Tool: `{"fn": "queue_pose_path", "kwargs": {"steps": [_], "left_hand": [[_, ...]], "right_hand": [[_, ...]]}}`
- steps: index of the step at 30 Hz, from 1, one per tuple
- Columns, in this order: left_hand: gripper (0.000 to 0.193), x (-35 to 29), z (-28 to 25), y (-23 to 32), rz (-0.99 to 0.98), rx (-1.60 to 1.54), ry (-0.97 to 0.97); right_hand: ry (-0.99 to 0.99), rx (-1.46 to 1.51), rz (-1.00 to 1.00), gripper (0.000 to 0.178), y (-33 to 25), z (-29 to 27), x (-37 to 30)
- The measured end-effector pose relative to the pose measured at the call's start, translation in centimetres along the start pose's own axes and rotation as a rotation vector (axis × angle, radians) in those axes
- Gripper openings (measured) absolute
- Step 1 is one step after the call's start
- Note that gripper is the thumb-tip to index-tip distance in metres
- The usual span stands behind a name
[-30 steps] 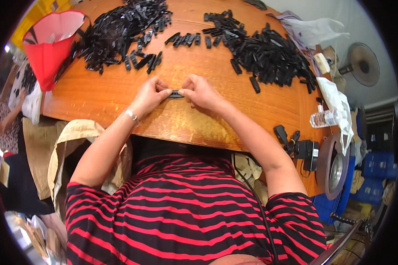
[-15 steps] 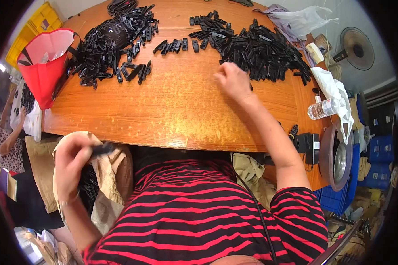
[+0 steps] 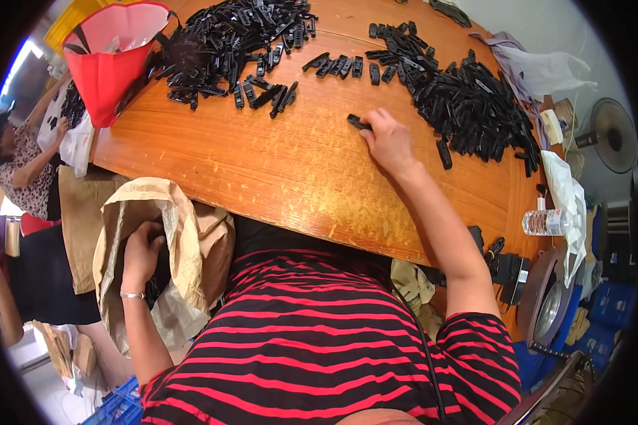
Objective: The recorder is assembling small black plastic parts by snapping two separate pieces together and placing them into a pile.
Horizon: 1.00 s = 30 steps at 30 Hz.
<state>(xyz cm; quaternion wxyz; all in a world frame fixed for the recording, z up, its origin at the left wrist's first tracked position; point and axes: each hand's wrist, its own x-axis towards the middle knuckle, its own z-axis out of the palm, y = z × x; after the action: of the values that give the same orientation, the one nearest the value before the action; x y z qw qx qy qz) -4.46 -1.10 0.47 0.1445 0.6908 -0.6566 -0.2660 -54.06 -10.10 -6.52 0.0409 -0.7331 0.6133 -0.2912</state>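
Note:
Over the middle of the table, my right hand (image 3: 391, 144) pinches one small black plastic clip-like piece (image 3: 356, 122) between thumb and fingertips. To the right of that hand lies a large pile of similar black pieces (image 3: 478, 106), with a single piece (image 3: 444, 154) at its near edge. My left hand (image 3: 143, 251) reaches down inside a brown paper sack (image 3: 191, 244) with its fingers curled. Whatever those fingers may hold is hidden against the dark contents. A short row of black pieces (image 3: 344, 66) sits beyond my right hand.
Another heap of black pieces (image 3: 227, 46) covers the far left of the wooden table (image 3: 262, 163), beside a red bag (image 3: 110, 78). Along the right edge are a plastic bottle (image 3: 544, 222), a metal basin (image 3: 548, 312) and a fan (image 3: 612, 134). Another person (image 3: 28, 163) works at far left.
My left hand has lowered a dark piece from the sack's mouth down inside it. My right hand has come away from the right pile with a black piece. The whole view has turned slightly.

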Motion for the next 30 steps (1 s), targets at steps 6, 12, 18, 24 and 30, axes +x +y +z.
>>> {"fn": "queue_pose_path", "kwargs": {"steps": [6, 12, 18, 24, 30], "left_hand": [[0.008, 0.0, -4.1, 11.8, 0.366, 0.350, 0.092], [0.017, 10.5, 2.5, 17.2, 0.626, 0.142, 0.074], [0.026, 17.9, 11.4, 19.0, 0.492, 0.383, 0.022], [0.019, 18.9, 13.3, 18.4, 0.435, 0.363, 0.059], [0.016, 16.9, 13.0, 17.0, 0.055, -0.642, -0.381]], "right_hand": [[-0.060, 0.094, -0.065, 0.019, -3.4, 0.8, -0.6], [-0.099, 0.162, -0.117, 0.019, -6.1, 1.7, -0.7], [-0.178, 0.137, -0.124, 0.019, -8.5, 2.7, -1.5], [-0.163, 0.220, -0.100, 0.021, -9.0, 1.9, -1.4], [-0.014, 0.387, 0.020, 0.022, -8.7, 2.4, -0.1]]}}
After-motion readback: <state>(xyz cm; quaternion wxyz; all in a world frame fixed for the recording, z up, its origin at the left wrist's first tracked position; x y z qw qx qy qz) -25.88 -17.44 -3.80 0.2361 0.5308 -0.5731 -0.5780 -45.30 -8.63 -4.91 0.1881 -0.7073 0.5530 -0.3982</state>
